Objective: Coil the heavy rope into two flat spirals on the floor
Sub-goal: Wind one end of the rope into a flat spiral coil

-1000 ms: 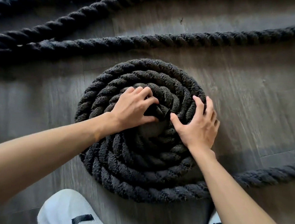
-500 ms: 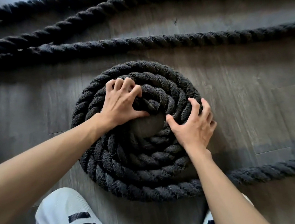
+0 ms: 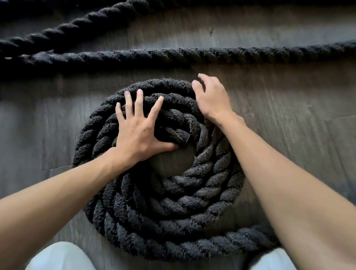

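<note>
The left hand (image 3: 138, 136) lies flat, fingers spread, pressing the inner turns of the coil (image 3: 165, 225) at mid-floor (image 3: 301, 123). The right hand (image 3: 213, 99) is loosely curled at the coil's far outer turn and grips nothing. Loose rope (image 3: 200, 55) runs along the floor's far edge.
</note>
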